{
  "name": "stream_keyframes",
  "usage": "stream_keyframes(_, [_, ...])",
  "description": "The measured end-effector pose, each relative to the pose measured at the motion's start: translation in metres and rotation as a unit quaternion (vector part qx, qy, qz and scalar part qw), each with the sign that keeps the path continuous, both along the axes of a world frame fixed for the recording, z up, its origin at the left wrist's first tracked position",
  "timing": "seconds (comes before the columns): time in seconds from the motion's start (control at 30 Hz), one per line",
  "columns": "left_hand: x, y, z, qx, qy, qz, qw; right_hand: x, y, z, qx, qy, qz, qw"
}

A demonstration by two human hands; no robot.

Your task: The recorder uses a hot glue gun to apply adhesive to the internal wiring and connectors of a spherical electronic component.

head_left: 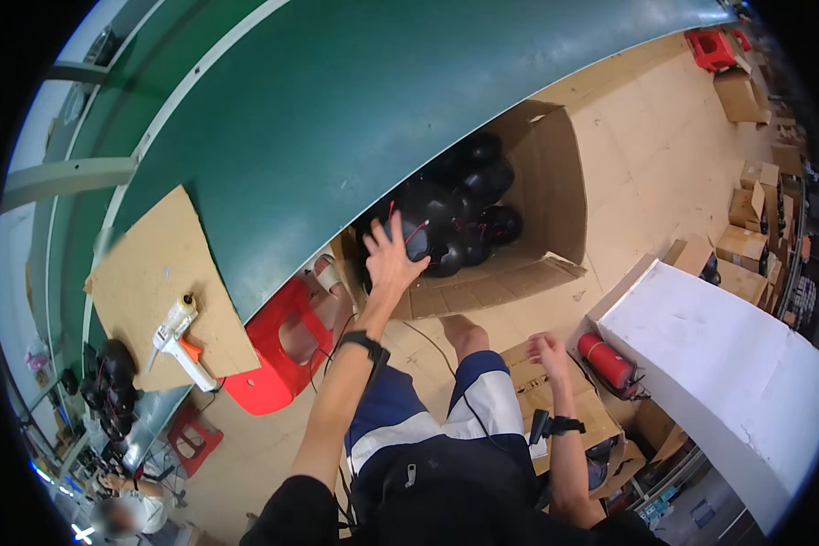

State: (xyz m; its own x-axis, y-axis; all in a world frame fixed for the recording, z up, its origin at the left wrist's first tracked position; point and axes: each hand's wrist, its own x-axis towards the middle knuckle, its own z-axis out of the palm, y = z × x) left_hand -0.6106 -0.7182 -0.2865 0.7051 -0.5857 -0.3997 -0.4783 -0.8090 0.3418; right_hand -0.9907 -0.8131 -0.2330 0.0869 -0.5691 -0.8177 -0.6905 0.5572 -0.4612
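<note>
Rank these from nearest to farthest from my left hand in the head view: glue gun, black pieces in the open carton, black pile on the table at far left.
1. Black pieces: right at the left hand, in the open carton.
2. Glue gun: to its left, on the cardboard sheet.
3. Black pile: farther left, beyond the sheet.

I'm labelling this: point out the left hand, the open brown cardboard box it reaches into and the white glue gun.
Left hand (392, 265): head view, its back.
Open brown cardboard box (556, 187): head view, right inner wall.
White glue gun (175, 331): head view, its body.
</note>
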Motion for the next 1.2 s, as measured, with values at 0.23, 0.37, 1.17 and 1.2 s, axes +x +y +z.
stream_keyframes(0.23, [0.024, -0.029, -0.019, 0.087, -0.085, 0.048, 0.991, 0.029, 0.016, -0.010, 0.101, -0.114, 0.185, 0.971])
stream_keyframes(0.37, [0.022, 0.040, 0.053, -0.084, 0.154, -0.124, 0.977, 0.102, -0.019, 0.023, 0.052, -0.106, 0.265, 0.957])
stream_keyframes(1.17, [0.299, 0.453, 0.299, -0.031, -0.232, 0.243, 0.941, 0.436, -0.082, 0.116, -0.628, 0.032, 0.300, 0.717])
stream_keyframes(1.2, [0.288, 0.408, 0.325, -0.039, -0.213, 0.188, 0.958, 0.434, -0.110, 0.105, -0.636, 0.031, 0.286, 0.716])
